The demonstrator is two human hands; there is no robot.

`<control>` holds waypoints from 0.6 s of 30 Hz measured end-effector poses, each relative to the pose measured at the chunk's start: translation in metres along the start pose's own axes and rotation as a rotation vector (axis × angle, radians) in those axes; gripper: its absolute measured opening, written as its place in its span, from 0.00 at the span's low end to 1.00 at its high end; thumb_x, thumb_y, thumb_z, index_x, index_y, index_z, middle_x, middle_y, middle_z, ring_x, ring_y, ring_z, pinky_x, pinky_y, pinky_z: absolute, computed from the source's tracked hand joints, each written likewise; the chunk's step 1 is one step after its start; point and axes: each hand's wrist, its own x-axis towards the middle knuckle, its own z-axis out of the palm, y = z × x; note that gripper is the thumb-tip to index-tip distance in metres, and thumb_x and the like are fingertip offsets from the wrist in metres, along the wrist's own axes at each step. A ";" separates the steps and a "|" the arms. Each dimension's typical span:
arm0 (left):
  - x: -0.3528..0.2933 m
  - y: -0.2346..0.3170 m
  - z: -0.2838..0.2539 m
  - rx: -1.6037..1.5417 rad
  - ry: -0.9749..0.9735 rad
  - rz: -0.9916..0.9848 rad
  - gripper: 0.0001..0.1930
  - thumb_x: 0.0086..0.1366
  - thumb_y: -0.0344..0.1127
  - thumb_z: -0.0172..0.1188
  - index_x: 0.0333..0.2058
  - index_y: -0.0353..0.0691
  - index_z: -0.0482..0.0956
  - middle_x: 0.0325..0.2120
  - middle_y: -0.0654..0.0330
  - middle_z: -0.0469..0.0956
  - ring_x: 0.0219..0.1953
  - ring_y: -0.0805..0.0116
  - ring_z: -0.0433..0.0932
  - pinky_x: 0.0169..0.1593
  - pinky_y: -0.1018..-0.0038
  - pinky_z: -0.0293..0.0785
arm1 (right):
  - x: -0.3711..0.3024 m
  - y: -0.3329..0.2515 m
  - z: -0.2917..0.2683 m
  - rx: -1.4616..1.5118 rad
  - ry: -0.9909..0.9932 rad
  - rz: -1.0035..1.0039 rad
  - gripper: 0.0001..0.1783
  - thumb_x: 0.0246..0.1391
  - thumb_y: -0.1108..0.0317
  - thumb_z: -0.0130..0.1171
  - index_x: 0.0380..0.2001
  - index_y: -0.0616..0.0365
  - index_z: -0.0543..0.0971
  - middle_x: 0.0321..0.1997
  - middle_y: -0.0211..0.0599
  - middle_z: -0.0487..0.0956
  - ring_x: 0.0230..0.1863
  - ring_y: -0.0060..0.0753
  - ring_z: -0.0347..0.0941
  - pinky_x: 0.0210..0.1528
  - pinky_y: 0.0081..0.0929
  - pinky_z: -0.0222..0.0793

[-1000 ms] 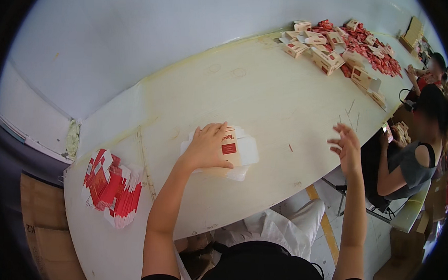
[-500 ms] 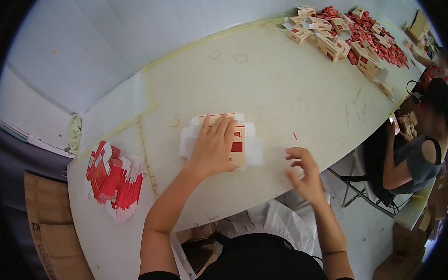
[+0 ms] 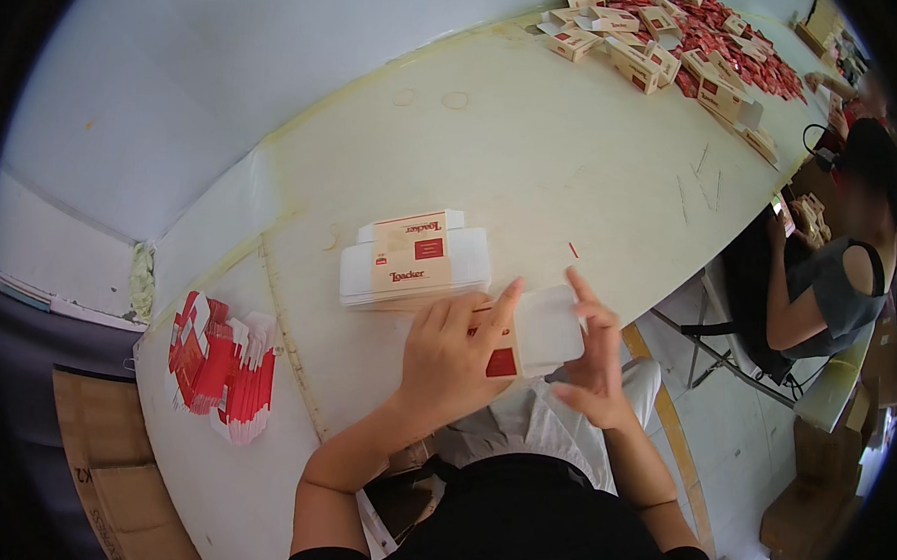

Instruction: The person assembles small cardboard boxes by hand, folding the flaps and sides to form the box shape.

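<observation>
A cream, white and red flat folding carton (image 3: 548,334) is in my left hand (image 3: 445,358), at the near table edge in front of my body. The fingers lie across its printed panel, hiding part of it, while a white flap sticks out to the right. At that flap is my right hand (image 3: 599,365), its fingers and thumb spread apart; whether it touches the flap I cannot tell. Just beyond my left hand lies a stack of similar flat cartons (image 3: 409,263), the top one showing a cream band with red print.
Red and white folded cartons (image 3: 227,365) lie in bundles at the left. A small red strip (image 3: 573,250) is on the table (image 3: 534,164). Far right are opened cream cartons (image 3: 633,63) and a heap of red packets (image 3: 724,42). A seated person (image 3: 833,297) is at the right.
My left hand has come off the stack toward me with one flat carton. My right hand has come to that carton's flap. The view has shifted slightly.
</observation>
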 end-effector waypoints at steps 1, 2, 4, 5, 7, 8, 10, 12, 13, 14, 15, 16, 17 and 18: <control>-0.002 0.004 0.003 -0.026 0.018 -0.002 0.33 0.37 0.38 0.72 0.47 0.44 0.74 0.40 0.58 0.73 0.41 0.57 0.74 0.43 0.64 0.71 | -0.001 0.005 -0.006 0.032 0.015 -0.062 0.42 0.45 0.76 0.56 0.63 0.51 0.51 0.72 0.52 0.42 0.71 0.44 0.46 0.65 0.43 0.54; -0.003 0.010 0.006 -0.052 0.036 -0.004 0.33 0.37 0.37 0.72 0.48 0.45 0.75 0.39 0.57 0.73 0.41 0.57 0.74 0.42 0.64 0.71 | -0.002 0.008 -0.006 -0.065 0.077 -0.070 0.42 0.46 0.75 0.56 0.63 0.53 0.50 0.72 0.52 0.43 0.72 0.44 0.45 0.65 0.43 0.54; -0.006 0.018 0.011 -0.063 0.060 -0.010 0.35 0.36 0.35 0.72 0.49 0.47 0.75 0.39 0.57 0.72 0.41 0.57 0.74 0.42 0.64 0.71 | -0.003 0.013 -0.001 -0.261 0.201 -0.085 0.41 0.47 0.74 0.56 0.63 0.57 0.50 0.72 0.52 0.45 0.72 0.43 0.45 0.65 0.42 0.54; -0.006 0.022 0.012 -0.049 0.066 -0.014 0.35 0.36 0.34 0.72 0.50 0.48 0.75 0.39 0.57 0.72 0.41 0.57 0.74 0.42 0.64 0.71 | -0.005 0.016 0.003 -0.210 0.263 -0.051 0.38 0.52 0.74 0.54 0.64 0.61 0.49 0.70 0.52 0.49 0.69 0.44 0.52 0.65 0.42 0.55; -0.009 0.028 0.019 -0.060 0.075 -0.015 0.37 0.37 0.32 0.71 0.52 0.48 0.74 0.39 0.57 0.72 0.41 0.57 0.74 0.42 0.64 0.71 | -0.006 0.015 0.012 -0.128 0.271 0.047 0.36 0.55 0.73 0.51 0.64 0.62 0.49 0.70 0.51 0.51 0.67 0.45 0.57 0.65 0.42 0.55; -0.012 0.030 0.026 -0.085 0.078 -0.013 0.38 0.37 0.31 0.70 0.53 0.48 0.73 0.39 0.56 0.72 0.41 0.57 0.74 0.42 0.64 0.71 | -0.006 0.013 0.016 -0.088 0.275 0.095 0.35 0.57 0.73 0.50 0.65 0.63 0.49 0.70 0.50 0.52 0.65 0.45 0.60 0.65 0.42 0.55; -0.012 0.031 0.031 -0.112 0.091 0.003 0.38 0.39 0.30 0.69 0.55 0.45 0.71 0.40 0.56 0.73 0.41 0.57 0.74 0.43 0.64 0.71 | -0.007 0.013 0.014 -0.118 0.147 0.162 0.33 0.62 0.69 0.44 0.66 0.67 0.47 0.69 0.51 0.53 0.63 0.49 0.64 0.65 0.41 0.55; -0.009 0.031 0.032 -0.114 0.108 0.031 0.37 0.41 0.30 0.67 0.56 0.41 0.69 0.40 0.55 0.73 0.41 0.56 0.74 0.43 0.64 0.71 | -0.010 0.016 0.005 -0.244 0.028 0.134 0.35 0.62 0.65 0.44 0.66 0.68 0.46 0.68 0.53 0.55 0.63 0.51 0.63 0.65 0.39 0.55; -0.010 0.031 0.031 -0.104 0.100 0.014 0.37 0.43 0.30 0.65 0.57 0.39 0.68 0.41 0.55 0.73 0.41 0.56 0.74 0.44 0.64 0.71 | -0.008 0.010 0.006 -0.422 -0.054 0.074 0.35 0.62 0.64 0.44 0.66 0.69 0.45 0.67 0.55 0.56 0.63 0.52 0.63 0.65 0.39 0.54; -0.011 0.032 0.030 -0.095 0.089 0.000 0.36 0.44 0.31 0.64 0.57 0.37 0.67 0.42 0.55 0.73 0.41 0.56 0.74 0.44 0.64 0.70 | -0.006 -0.002 0.008 -0.598 -0.131 0.013 0.36 0.62 0.63 0.44 0.66 0.69 0.45 0.67 0.56 0.57 0.64 0.52 0.62 0.65 0.38 0.54; -0.012 0.032 0.030 -0.086 0.076 -0.013 0.36 0.45 0.31 0.63 0.57 0.35 0.67 0.42 0.55 0.73 0.41 0.56 0.74 0.45 0.64 0.70 | -0.005 -0.009 0.010 -0.772 -0.208 -0.050 0.37 0.62 0.61 0.44 0.66 0.69 0.44 0.66 0.57 0.58 0.64 0.53 0.61 0.65 0.37 0.54; -0.013 0.032 0.032 -0.064 0.075 -0.013 0.36 0.46 0.31 0.63 0.57 0.34 0.66 0.43 0.55 0.73 0.42 0.56 0.74 0.46 0.64 0.69 | -0.005 -0.011 0.009 -0.685 -0.208 0.038 0.38 0.61 0.61 0.45 0.67 0.69 0.43 0.66 0.58 0.57 0.65 0.53 0.60 0.66 0.37 0.53; -0.015 0.032 0.036 -0.041 0.074 -0.013 0.35 0.47 0.32 0.62 0.58 0.34 0.66 0.43 0.55 0.73 0.43 0.56 0.73 0.47 0.64 0.68 | -0.005 -0.012 0.008 -0.596 -0.206 0.125 0.39 0.60 0.60 0.45 0.67 0.68 0.43 0.66 0.59 0.57 0.65 0.54 0.58 0.66 0.37 0.52; -0.016 0.032 0.038 -0.019 0.073 -0.013 0.35 0.48 0.33 0.62 0.58 0.33 0.66 0.44 0.55 0.73 0.43 0.56 0.73 0.48 0.63 0.67 | -0.005 -0.014 0.009 -0.505 -0.205 0.211 0.40 0.60 0.60 0.46 0.67 0.68 0.42 0.66 0.60 0.56 0.66 0.54 0.57 0.67 0.36 0.50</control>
